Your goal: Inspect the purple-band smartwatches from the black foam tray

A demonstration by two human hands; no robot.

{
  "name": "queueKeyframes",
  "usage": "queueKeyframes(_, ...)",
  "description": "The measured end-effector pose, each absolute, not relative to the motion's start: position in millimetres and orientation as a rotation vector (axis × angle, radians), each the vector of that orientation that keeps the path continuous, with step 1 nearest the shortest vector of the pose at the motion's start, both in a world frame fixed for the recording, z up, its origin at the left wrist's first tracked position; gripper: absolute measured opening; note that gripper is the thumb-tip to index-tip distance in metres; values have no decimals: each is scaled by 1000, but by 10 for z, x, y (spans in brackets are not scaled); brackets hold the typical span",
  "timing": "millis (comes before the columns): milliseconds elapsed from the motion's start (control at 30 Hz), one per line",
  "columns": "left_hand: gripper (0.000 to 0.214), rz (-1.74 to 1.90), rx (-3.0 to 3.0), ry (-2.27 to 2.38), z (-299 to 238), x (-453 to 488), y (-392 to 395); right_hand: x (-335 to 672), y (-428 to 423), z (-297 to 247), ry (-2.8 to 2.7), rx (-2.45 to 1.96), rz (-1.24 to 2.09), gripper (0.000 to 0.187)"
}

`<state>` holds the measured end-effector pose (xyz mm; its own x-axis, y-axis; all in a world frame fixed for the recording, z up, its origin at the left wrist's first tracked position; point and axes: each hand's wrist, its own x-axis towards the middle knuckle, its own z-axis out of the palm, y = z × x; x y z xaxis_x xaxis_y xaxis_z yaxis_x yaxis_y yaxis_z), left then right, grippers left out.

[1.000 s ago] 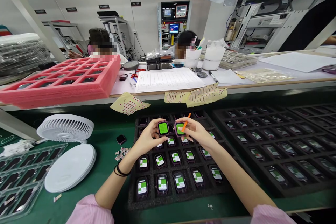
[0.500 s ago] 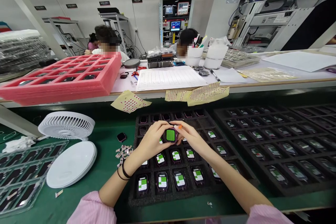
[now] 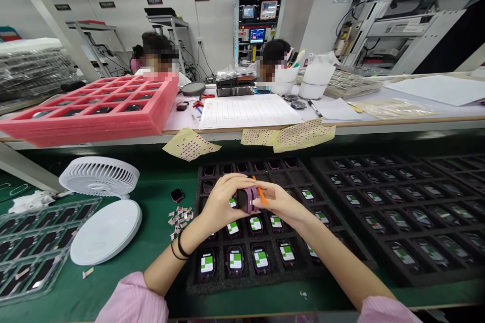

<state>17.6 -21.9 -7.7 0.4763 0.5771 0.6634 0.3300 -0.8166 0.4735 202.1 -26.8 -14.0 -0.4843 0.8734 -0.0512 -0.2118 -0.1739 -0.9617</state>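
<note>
A smartwatch body (image 3: 247, 200) with a purple case is turned side-on above the foam tray, its screen dark from this angle. My left hand (image 3: 226, 196) is closed on it, thumb below and fingers over the top. Between the fingers of my right hand (image 3: 282, 203) is a thin orange stick (image 3: 260, 192), tilted across the watch's side; the fingertips also touch the case. Beneath both hands lies a black foam tray (image 3: 223, 286) of watches, several with lit green-and-white screens.
A second black foam tray (image 3: 401, 273) of watches lies right. On the left are a white fan (image 3: 102, 234), clear plastic trays (image 3: 45, 250), a lone watch (image 3: 177, 195) and small scattered tabs (image 3: 180, 219). A pink foam tray (image 3: 159, 111) stands on the shelf; two people sit beyond.
The watch has been turned from facing me with a lit green screen to side-on with its purple edge showing. The orange stick now shows at full length, slanting downward.
</note>
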Motion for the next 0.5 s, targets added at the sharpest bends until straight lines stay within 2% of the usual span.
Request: queueKeyframes(500, 49, 1254, 2504, 711, -128, 212, -241, 1971, -348, -184, -1254, -804, 1747, 49)
